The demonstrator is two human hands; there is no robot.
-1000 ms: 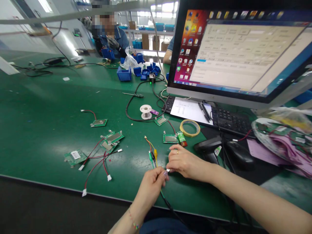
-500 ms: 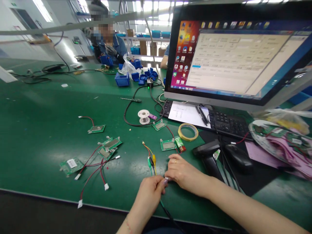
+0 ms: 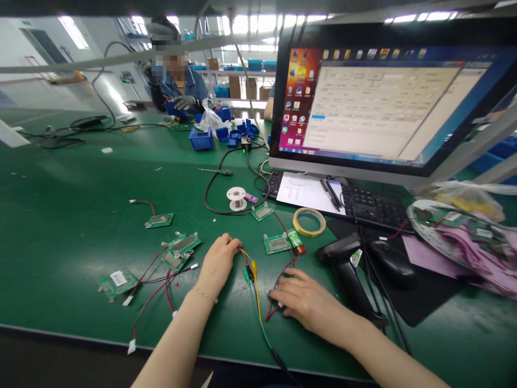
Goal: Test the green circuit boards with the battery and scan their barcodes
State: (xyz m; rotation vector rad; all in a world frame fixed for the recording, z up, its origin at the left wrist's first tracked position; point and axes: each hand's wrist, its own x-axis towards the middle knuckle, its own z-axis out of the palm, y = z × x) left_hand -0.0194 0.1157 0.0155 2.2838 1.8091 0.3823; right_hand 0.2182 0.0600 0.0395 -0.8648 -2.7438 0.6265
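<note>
My left hand (image 3: 218, 261) has its fingertips closed on the plug end of thin red and yellow wires (image 3: 244, 254). These wires join green, black and yellow alligator clips (image 3: 250, 272), whose leads run toward the table's front edge. My right hand (image 3: 309, 299) rests low over the table, its fingers curled on a red-and-black wire (image 3: 271, 311) with a small white connector, partly covered by the fingers. That wire leads up to a green circuit board (image 3: 278, 244) whose display shows dark digits. A green battery (image 3: 297, 242) lies against the board's right side.
Several display boards with wires (image 3: 173, 261) lie at left. Behind are a solder spool (image 3: 236, 199), a tape roll (image 3: 309, 222), a keyboard (image 3: 375, 207) and a monitor (image 3: 363, 108). A barcode scanner (image 3: 343, 256) and mouse (image 3: 393, 264) sit right. A co-worker (image 3: 181, 83) handles blue bins.
My hands have moved apart: the left went up and left to the clip wires' plug, the right stayed low with the red-and-black wire. Digits now show on the formerly blank display.
</note>
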